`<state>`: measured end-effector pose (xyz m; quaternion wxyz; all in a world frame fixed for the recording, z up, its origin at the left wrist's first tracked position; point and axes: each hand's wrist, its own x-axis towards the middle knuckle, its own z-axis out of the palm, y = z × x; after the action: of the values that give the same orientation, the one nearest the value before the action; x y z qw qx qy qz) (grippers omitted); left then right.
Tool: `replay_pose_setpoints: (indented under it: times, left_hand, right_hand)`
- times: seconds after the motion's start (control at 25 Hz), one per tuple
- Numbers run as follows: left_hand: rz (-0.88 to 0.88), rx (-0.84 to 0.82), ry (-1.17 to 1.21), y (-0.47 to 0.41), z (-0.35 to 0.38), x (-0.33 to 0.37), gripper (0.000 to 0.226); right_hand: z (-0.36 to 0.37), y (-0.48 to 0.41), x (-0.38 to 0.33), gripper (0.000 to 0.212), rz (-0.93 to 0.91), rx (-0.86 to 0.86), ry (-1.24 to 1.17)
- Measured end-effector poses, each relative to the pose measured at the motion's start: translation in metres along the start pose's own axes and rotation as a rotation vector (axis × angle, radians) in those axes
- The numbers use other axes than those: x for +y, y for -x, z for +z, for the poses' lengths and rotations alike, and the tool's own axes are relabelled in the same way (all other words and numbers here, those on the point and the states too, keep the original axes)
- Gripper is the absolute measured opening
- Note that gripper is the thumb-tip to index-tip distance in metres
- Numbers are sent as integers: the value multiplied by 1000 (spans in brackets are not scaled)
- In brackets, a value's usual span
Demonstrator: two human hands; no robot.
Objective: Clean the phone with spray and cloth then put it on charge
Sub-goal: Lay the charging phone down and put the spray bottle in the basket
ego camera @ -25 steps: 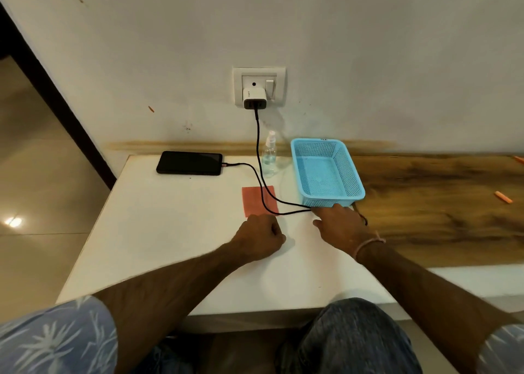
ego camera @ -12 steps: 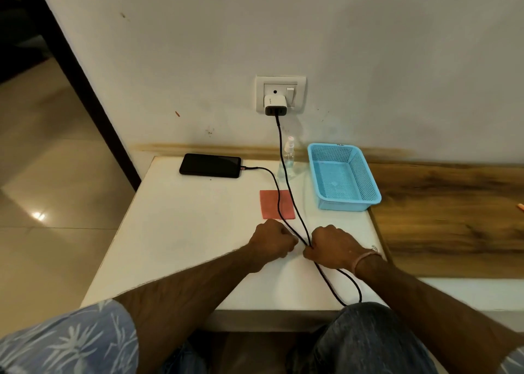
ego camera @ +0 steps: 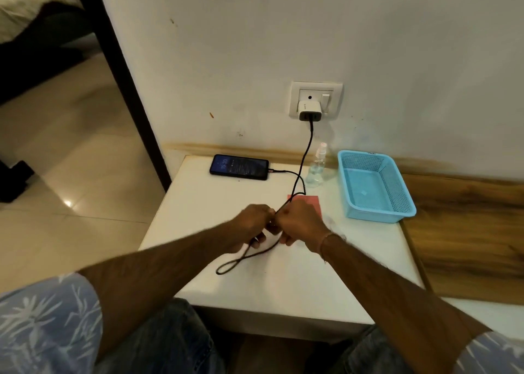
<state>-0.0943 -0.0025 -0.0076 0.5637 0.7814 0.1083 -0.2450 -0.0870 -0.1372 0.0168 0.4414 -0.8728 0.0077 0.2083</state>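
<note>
The bench (ego camera: 198, 217) is smooth, matt white beside grained wood. The basket (ego camera: 397, 192) is perforated blue plastic, the spray bottle (ego camera: 317, 166) clear plastic, the phone (ego camera: 239, 167) glossy-screened, the floor (ego camera: 71, 161) polished tile.

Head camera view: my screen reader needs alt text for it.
Both hands, left hand and right hand, pinch a black charging cable above a white table. The cable links a wall charger to a lit phone.
</note>
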Motion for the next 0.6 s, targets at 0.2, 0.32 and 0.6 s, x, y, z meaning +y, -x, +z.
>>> replay_pose_setpoints:
  times: [0.2, 0.32, 0.6]
  left_hand:
    - [156, 179, -514, -31, -64, 10, 23]
    - [279, 236, -656, -49, -89, 12, 18]
    - [431, 324, -845, -92, -105, -10, 18]
  right_hand:
    - [3, -47, -47, 17, -250, 196, 287]
    - [11, -79, -59, 28, -354, 181, 463]
    - [11, -144, -69, 34, -211, 181, 601]
